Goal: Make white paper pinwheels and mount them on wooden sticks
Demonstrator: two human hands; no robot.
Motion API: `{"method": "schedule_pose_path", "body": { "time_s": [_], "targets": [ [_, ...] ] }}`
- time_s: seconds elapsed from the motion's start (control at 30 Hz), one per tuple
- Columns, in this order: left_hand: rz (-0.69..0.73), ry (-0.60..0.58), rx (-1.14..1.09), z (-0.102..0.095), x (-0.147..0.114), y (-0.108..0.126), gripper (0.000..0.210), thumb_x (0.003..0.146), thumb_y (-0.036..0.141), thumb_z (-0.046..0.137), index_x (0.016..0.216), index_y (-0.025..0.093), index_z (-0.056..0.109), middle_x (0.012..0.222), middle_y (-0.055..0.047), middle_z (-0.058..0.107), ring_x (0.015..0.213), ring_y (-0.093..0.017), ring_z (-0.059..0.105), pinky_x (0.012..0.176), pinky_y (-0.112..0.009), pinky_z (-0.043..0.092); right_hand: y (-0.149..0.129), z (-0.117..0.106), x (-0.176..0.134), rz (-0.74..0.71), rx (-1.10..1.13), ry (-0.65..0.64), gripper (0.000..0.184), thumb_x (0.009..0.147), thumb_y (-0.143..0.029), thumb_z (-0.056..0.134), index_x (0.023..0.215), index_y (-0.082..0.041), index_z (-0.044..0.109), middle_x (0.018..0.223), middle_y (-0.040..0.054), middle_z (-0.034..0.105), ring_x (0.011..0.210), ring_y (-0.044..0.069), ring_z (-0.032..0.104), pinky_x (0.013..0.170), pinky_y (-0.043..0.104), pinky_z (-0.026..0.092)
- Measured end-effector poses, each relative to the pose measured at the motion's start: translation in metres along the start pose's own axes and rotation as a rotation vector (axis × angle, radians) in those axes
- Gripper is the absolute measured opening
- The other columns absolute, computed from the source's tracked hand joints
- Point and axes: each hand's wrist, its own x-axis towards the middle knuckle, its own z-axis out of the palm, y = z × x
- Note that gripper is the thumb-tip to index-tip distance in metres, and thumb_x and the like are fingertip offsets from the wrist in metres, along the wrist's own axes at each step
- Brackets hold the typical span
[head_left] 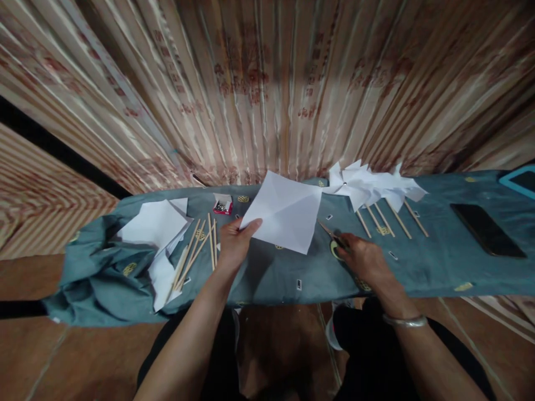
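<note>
So the left hand (234,242) has a creased white sheet (288,209) pinched by its near-left corner, thumb on top, out over the middle of the green cloth (267,281). The right hand (364,257) has its fingers around the handles of the scissors (327,229), blades angled far-left, just right of the paper. Loose sticks (193,250) lie left, paper pinwheels (368,186) far right, phone (487,229) beyond those.
</note>
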Motion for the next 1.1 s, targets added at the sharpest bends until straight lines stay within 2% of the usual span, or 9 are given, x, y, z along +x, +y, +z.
{"method": "schedule_pose_path", "body": {
  "time_s": [0.13, 0.23, 0.3, 0.47, 0.53, 0.6, 0.73, 0.87, 1.1],
  "targets": [
    [-0.012, -0.035, 0.031, -0.002, 0.004, -0.005, 0.024, 0.058, 0.036, 0.082, 0.072, 0.017, 0.077, 0.066, -0.001, 0.073, 0.059, -0.016, 0.062, 0.06, -0.028, 0.049, 0.009, 0.003, -0.006, -0.066, 0.057, -0.019, 0.035, 0.086, -0.025, 0.053, 0.117, -0.013, 0.064, 0.097, 0.014, 0.076, 0.081, 0.029, 0.073, 0.063, 0.032, 0.049],
    [-0.003, -0.053, 0.046, -0.008, 0.006, -0.008, 0.018, 0.06, 0.032, 0.08, 0.07, 0.018, 0.077, 0.064, 0.001, 0.072, 0.058, -0.015, 0.061, 0.059, -0.027, 0.048, 0.014, 0.003, -0.01, 0.012, 0.174, -0.04, 0.036, 0.083, -0.031, 0.057, 0.115, -0.018, 0.067, 0.089, 0.0112, 0.077, 0.078, 0.03, 0.073, 0.063, 0.035, 0.05],
    [0.003, -0.051, 0.058, -0.014, 0.007, -0.008, 0.017, 0.061, 0.032, 0.079, 0.07, 0.018, 0.077, 0.064, 0.0, 0.072, 0.058, -0.016, 0.061, 0.059, -0.028, 0.048, 0.015, 0.004, -0.012, 0.117, 0.393, -0.044, 0.038, 0.078, -0.038, 0.062, 0.11, -0.021, 0.07, 0.085, 0.009, 0.077, 0.076, 0.03, 0.073, 0.064, 0.037, 0.052],
    [-0.002, -0.053, 0.054, -0.026, 0.008, -0.006, 0.017, 0.063, 0.033, 0.078, 0.071, 0.018, 0.076, 0.066, 0.0, 0.072, 0.059, -0.017, 0.062, 0.059, -0.029, 0.049, 0.0, 0.001, -0.009, 0.334, 1.225, -0.129, 0.053, 0.058, -0.05, 0.079, 0.101, -0.021, 0.071, 0.083, 0.0083, 0.075, 0.073, 0.025, 0.07, 0.058, 0.032, 0.052],
    [0.002, -0.044, 0.048, -0.029, 0.008, -0.005, 0.016, 0.063, 0.032, 0.078, 0.07, 0.018, 0.076, 0.066, 0.0, 0.073, 0.059, -0.017, 0.062, 0.06, -0.029, 0.05, -0.012, -0.001, -0.009, 0.396, 1.442, -0.192, 0.056, 0.052, -0.048, 0.086, 0.1, -0.021, 0.072, 0.084, 0.0074, 0.075, 0.073, 0.022, 0.069, 0.059, 0.029, 0.052],
    [0.004, -0.02, 0.043, -0.032, 0.008, -0.003, 0.016, 0.063, 0.032, 0.078, 0.071, 0.018, 0.076, 0.067, 0.0, 0.073, 0.06, -0.017, 0.063, 0.062, -0.03, 0.05, -0.026, -0.005, -0.011, 0.426, 1.567, -0.243, 0.056, 0.049, -0.046, 0.09, 0.097, -0.022, 0.073, 0.085, 0.0061, 0.074, 0.069, 0.018, 0.067, 0.056, 0.025, 0.05],
    [-0.001, 0.017, 0.005, -0.032, 0.009, -0.001, 0.016, 0.063, 0.031, 0.079, 0.073, 0.019, 0.077, 0.068, -0.001, 0.074, 0.06, -0.017, 0.064, 0.064, -0.03, 0.051, -0.047, -0.009, -0.017, 0.291, 1.68, -0.333, 0.051, 0.061, -0.053, 0.084, 0.098, -0.02, 0.074, 0.078, 0.0058, 0.069, 0.061, 0.013, 0.057, 0.046, 0.021, 0.041],
    [-0.001, 0.019, -0.028, -0.029, 0.01, 0.001, 0.015, 0.063, 0.029, 0.08, 0.074, 0.019, 0.078, 0.069, 0.0, 0.074, 0.06, -0.015, 0.064, 0.064, -0.029, 0.052, -0.059, -0.008, -0.022, 0.103, 1.753, -0.446, 0.057, 0.07, -0.061, 0.074, 0.109, -0.02, 0.07, 0.082, 0.0072, 0.067, 0.065, 0.015, 0.056, 0.049, 0.024, 0.043],
    [0.02, 0.062, -0.034, -0.027, 0.018, 0.003, 0.022, 0.061, 0.032, 0.082, 0.077, 0.017, 0.077, 0.072, -0.002, 0.074, 0.064, -0.016, 0.065, 0.068, -0.031, 0.053, -0.065, -0.008, -0.028, -0.122, 1.8, -0.469, 0.062, 0.076, -0.065, 0.067, 0.121, -0.021, 0.064, 0.091, 0.0077, 0.066, 0.072, 0.018, 0.058, 0.057, 0.028, 0.046]
  ]
}}
